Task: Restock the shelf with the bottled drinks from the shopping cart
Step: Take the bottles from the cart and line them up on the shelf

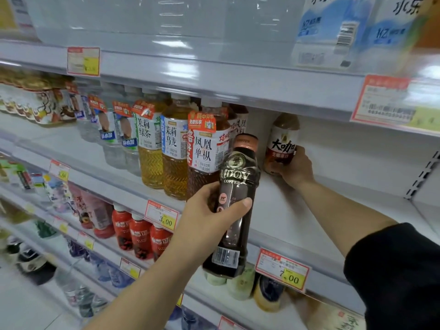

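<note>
My left hand (pixel 209 210) grips a dark coffee bottle (pixel 235 177) with a pink neck band, held upright in the air in front of the white shelf (pixel 297 210). Deep on that shelf, my right hand (pixel 295 167) holds a brown milk-tea bottle (pixel 282 141) with a red and white label, standing upright near the back wall. The bottle's cap reaches under the shelf above. The shopping cart is out of view.
A row of tea bottles (pixel 173 148) stands on the same shelf, left of the coffee bottle. Water packs (pixel 345 29) fill the shelf above. Red bottles (pixel 140 234) and other drinks line the shelves below. Price tags (pixel 282 270) hang on the shelf edges.
</note>
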Motion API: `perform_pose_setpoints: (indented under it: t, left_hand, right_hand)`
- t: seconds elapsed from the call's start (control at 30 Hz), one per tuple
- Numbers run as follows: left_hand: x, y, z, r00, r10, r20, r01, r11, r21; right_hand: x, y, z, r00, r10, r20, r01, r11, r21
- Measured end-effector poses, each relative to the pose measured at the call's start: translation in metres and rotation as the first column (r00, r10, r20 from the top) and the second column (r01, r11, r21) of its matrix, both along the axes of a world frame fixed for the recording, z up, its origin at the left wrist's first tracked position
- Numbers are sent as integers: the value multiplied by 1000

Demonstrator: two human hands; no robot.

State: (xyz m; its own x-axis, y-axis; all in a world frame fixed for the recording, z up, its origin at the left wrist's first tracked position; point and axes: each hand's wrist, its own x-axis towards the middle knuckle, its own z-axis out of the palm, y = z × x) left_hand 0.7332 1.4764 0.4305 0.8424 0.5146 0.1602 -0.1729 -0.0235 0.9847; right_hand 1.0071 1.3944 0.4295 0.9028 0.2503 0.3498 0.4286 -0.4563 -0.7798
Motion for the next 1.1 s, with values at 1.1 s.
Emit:
perform_pose_setpoints:
  t: [1.1]
  left_hand:
    - [-38,-107,15,786,-613,-86,616,787,17]
  right_hand:
    - [-316,-191,2,945,176,-275,-59,920,387]
